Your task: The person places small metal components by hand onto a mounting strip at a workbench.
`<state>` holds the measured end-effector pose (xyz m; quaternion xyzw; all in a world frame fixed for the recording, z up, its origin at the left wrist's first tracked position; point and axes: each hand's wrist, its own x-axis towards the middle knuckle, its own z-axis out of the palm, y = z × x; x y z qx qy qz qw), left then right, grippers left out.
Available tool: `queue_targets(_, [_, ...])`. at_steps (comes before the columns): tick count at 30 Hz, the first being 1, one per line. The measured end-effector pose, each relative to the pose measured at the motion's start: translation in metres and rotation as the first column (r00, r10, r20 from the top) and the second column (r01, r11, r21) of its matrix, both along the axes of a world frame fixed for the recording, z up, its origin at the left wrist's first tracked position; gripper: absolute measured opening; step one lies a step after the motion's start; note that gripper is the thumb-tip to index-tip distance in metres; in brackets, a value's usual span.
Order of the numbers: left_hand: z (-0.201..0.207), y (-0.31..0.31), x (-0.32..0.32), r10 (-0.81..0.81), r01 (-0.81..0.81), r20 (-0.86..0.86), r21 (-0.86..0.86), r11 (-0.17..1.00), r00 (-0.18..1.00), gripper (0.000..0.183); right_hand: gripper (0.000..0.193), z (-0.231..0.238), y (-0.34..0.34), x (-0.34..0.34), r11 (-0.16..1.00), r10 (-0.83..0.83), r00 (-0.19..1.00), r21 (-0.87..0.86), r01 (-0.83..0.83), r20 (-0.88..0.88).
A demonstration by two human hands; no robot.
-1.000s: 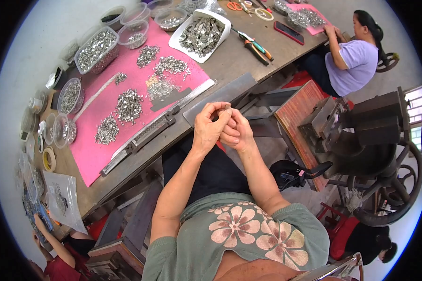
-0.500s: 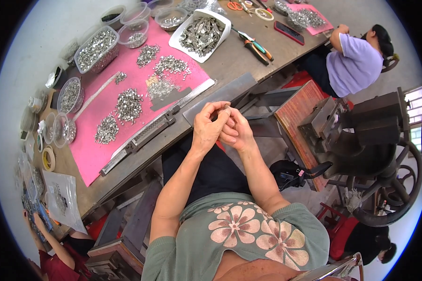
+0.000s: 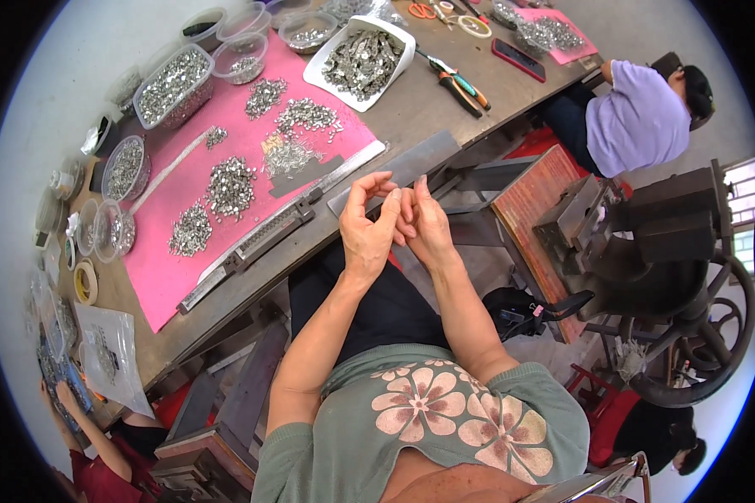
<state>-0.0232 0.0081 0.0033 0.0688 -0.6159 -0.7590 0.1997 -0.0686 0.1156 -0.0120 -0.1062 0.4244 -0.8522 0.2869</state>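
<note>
Just past the bench's near edge, my two hands are raised close together over the dark metal plate (image 3: pixel 394 180). My left hand (image 3: pixel 366 239) has its index finger arched and its thumb held apart from it, with a gap between. Touching or nearly touching that thumb are the curled fingers of my right hand (image 3: pixel 429 230), whose own thumb points up, away from them. What lies inside the right fingers, if anything, is hidden. On the pink mat (image 3: pixel 164 277) left of my hands are piles of small metal pieces (image 3: pixel 231 186) and thin metal pins (image 3: pixel 289 158).
A slotted metal rail (image 3: pixel 277 230) borders the mat. Behind it stand a white tray of metal pieces (image 3: pixel 361 63) and clear tubs (image 3: pixel 174 88). Pliers (image 3: pixel 461 92) and a phone (image 3: pixel 518 60) lie farther right. A hand-wheel press (image 3: pixel 671 243) stands right; co-workers (image 3: pixel 637 117) sit nearby.
My fingertips were pressed together; now the left index and thumb have parted and the right thumb has lifted. The co-worker at the far right has turned and lowered an arm.
</note>
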Motion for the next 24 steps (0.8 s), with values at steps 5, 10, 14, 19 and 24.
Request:
queue_targets(5, [-0.01, 0.012, 0.0, 0.001, -0.001, -0.027, 0.036, 0.999, 1.0, 0.031, 0.057, -0.008, -0.008, 0.003, 0.98, -0.13, 0.991, 0.157, 0.126, 0.016])
queue_targets(10, [-0.013, 0.019, 0.0, 0.083, -0.081, -0.11, 0.024, 0.996, 0.99, 0.029, 0.056, -0.001, -0.014, 0.006, 0.968, -0.167, 0.986, 0.189, 0.165, -0.001])
queue_targets(14, [0.0, 0.019, 0.002, 0.07, -0.059, -0.053, 0.187, 0.981, 0.996, 0.022, 0.057, -0.003, -0.009, 0.007, 0.971, -0.174, 0.985, 0.168, 0.168, 0.023])
queue_targets(19, [0.001, 0.007, 0.0, -0.093, 0.091, 0.01, 0.124, 0.988, 0.996, 0.018, 0.057, -0.001, -0.006, 0.007, 0.993, -0.092, 0.996, 0.074, 0.093, -0.013])
queue_targets(24, [-0.004, 0.012, -0.005, 0.007, -0.006, 0.051, -0.037, 0.999, 0.999, 0.015, 0.057, -0.009, -0.004, 0.003, 0.987, -0.129, 0.992, 0.089, 0.13, -0.017])
